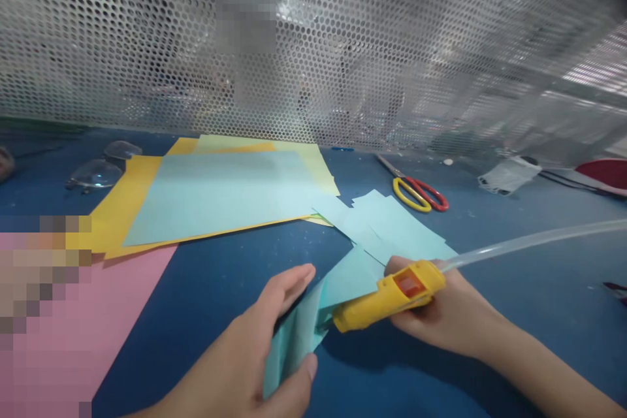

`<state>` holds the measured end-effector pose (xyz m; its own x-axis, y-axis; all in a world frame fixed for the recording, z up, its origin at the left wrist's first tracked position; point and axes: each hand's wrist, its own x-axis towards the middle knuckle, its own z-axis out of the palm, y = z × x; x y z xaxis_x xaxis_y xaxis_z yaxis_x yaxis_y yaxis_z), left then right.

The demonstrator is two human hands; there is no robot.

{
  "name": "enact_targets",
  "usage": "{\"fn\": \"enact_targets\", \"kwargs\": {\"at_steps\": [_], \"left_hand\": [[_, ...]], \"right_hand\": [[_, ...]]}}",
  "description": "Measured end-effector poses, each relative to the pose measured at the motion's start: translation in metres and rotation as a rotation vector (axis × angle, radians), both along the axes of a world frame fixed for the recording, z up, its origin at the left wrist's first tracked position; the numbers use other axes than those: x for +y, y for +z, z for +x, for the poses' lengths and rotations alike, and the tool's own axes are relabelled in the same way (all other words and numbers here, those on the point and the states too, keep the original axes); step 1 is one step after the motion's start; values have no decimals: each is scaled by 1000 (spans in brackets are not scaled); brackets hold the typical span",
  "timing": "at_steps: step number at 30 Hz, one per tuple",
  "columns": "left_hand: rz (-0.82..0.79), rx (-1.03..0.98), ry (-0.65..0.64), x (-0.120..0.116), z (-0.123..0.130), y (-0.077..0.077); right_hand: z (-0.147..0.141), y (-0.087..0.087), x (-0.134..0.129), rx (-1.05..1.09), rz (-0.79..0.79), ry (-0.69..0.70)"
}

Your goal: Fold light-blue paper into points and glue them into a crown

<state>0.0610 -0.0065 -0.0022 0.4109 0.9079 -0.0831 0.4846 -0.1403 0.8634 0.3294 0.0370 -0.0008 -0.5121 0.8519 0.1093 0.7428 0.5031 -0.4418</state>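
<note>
My left hand (259, 339) is wrapped around a folded light-blue paper piece (298, 333), thumb in front and fingers behind. A yellow glue gun (386, 294) is gripped in my right hand (441, 313), with a clear glue stick (529, 241) running out of its back to the right. The gun's nozzle meets the folded paper's right side, where its tip is hidden. Behind the gun lie several cut light-blue paper pieces (392, 222). Farther left, a light-blue sheet (220, 189) rests on yellow sheets (117, 209).
Scissors (414, 189) with yellow and red handles lie behind the cut pieces. Eyeglasses (98, 173) are at the back left, pink paper (132, 300) at the left. A white packet (509, 175) sits at the right. A perforated metal screen (313, 65) stands behind the blue table (553, 313).
</note>
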Motion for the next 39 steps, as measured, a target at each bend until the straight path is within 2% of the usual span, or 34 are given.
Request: {"fn": "enact_targets", "kwargs": {"at_steps": [7, 18, 22, 29, 33, 39], "left_hand": [[-25, 10, -50, -3, -5, -2], [-25, -82, 29, 6, 6, 2], [-18, -70, 21, 5, 8, -1], [13, -16, -8, -1, 3, -4], [6, 27, -47, 1, 3, -2], [-27, 20, -32, 1, 3, 1]], "right_hand": [[0, 0, 1, 5, 35, 42], [2, -1, 0, -32, 181, 79], [3, 1, 1, -69, 277, 77], [0, 2, 2, -102, 336, 70], [2, 1, 1, -118, 368, 61], [1, -2, 2, -132, 415, 62]]}}
